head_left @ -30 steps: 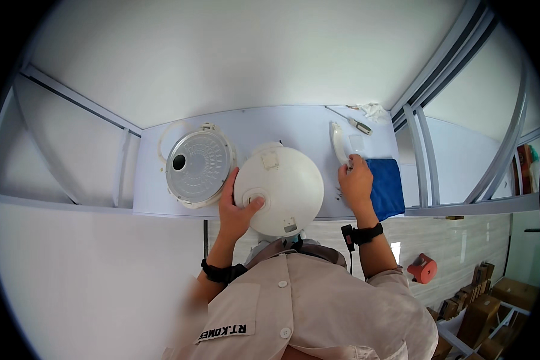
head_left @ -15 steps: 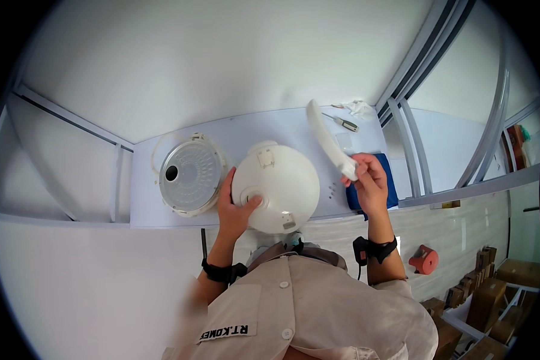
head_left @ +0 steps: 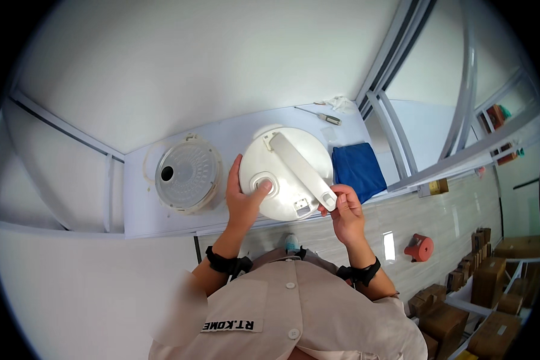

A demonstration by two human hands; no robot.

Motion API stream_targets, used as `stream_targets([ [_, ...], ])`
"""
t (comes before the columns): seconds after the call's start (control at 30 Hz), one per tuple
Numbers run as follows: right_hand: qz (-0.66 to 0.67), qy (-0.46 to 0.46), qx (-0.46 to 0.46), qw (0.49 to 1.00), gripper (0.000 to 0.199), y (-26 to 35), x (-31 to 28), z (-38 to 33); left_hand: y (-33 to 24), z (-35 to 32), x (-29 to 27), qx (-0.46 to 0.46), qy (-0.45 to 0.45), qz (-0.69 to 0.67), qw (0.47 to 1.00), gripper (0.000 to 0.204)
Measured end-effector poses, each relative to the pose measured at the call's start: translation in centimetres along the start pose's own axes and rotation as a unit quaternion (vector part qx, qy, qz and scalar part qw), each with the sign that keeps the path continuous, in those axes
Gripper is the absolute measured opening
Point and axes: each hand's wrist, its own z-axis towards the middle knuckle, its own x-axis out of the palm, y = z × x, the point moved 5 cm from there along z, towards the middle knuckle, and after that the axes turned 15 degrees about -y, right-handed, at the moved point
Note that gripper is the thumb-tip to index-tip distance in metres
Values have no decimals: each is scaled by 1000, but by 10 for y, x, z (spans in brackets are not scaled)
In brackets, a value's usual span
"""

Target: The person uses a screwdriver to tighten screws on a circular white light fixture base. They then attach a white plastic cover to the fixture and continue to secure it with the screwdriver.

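My left hand [head_left: 244, 203] grips the left side of a white domed lid cover [head_left: 262, 157], its thumb at the round recess. My right hand [head_left: 348, 217] pinches the near end of a curved white handle [head_left: 303, 172]. This handle lies slantwise over the lid cover; its far end is at the far mounting spot, and its near end sticks out past the rim, right of the near square socket [head_left: 302, 207]. Left of my left hand, on the bench, is a round lid part [head_left: 189, 173] with a translucent ribbed disc and a dark hole.
The white bench [head_left: 139, 207] has a metal frame [head_left: 396, 135] at its right. A blue cloth [head_left: 359, 171] lies right of the lid cover, with a screwdriver [head_left: 330, 119] and crumpled white plastic [head_left: 341, 104] farther back. A red stool [head_left: 420, 248] and several cardboard boxes [head_left: 489, 282] stand on the floor.
My right hand has brought the handle left and nearer, from above the bench's right side onto the lid cover. The lid cover has turned slightly and shifted right in view.
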Motion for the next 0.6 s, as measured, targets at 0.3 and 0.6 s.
stream_targets([
  [0.3, -197, -119, -152, 961, 43, 0, 28, -65, -4, -28, -21, -3, 64, -23, 998, 89],
  [0.6, -225, -133, -68, 963, 47, -24, 58, -112, -15, -63, -80, 54, 116, -59, 990, 82],
])
